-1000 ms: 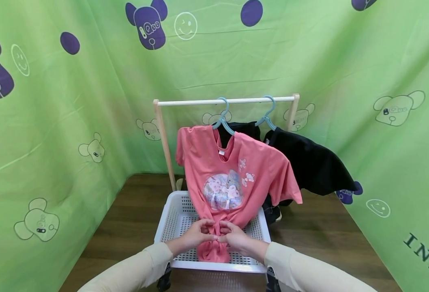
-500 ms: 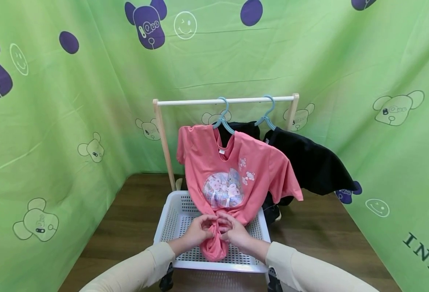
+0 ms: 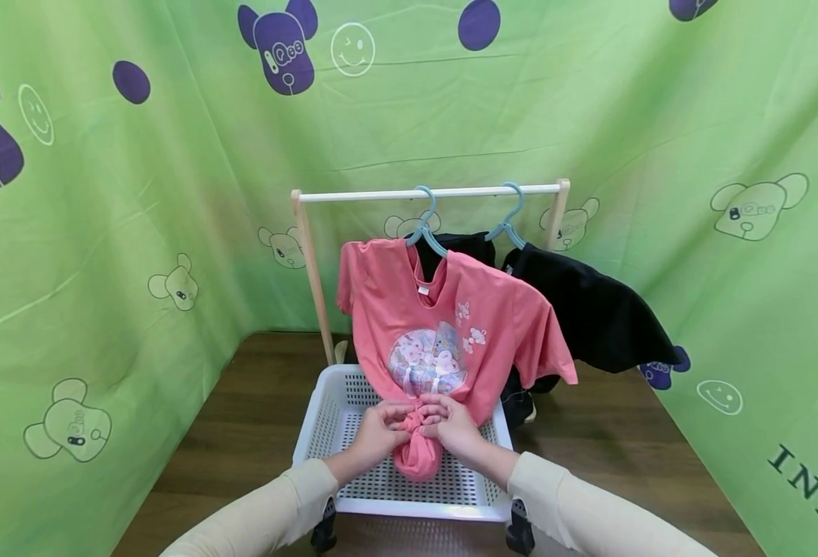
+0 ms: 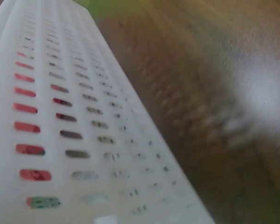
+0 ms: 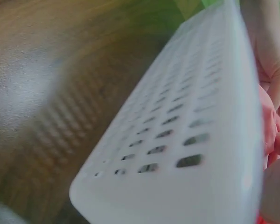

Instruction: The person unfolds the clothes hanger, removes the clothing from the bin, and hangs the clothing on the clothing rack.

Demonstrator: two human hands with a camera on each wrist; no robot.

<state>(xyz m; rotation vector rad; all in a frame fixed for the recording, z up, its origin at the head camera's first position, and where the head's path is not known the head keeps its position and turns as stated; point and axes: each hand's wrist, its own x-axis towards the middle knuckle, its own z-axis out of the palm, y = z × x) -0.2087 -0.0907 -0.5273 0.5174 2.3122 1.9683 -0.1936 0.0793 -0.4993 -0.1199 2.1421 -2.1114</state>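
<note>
A pink T-shirt (image 3: 381, 309) with a printed animal picture hangs on a blue hanger (image 3: 424, 229). Its lower part is gathered into a narrow bunch with a rounded end (image 3: 418, 463) over the white basket. My left hand (image 3: 377, 431) pinches the bunch from the left, fingertips at the twisted cloth. From the right, my right hand (image 3: 458, 429) pinches the same place, its fingers close to the other hand's. In the right wrist view the basket wall hides most of the hands and the pink cloth (image 5: 268, 116). The left wrist view shows pink only through the basket slots.
The white slotted basket (image 3: 419, 510) stands on a brown wooden table (image 3: 242, 433). Behind it rises a rack with a white rail (image 3: 360, 196). A black garment (image 3: 590, 309) hangs on a second blue hanger (image 3: 513, 216) at right. Green printed curtains (image 3: 138, 232) enclose the table.
Both hands have shifted slightly up and away from the basket's front edge. The bunched cloth has risen with them and become shorter and rounder; the fingers have come closer together.
</note>
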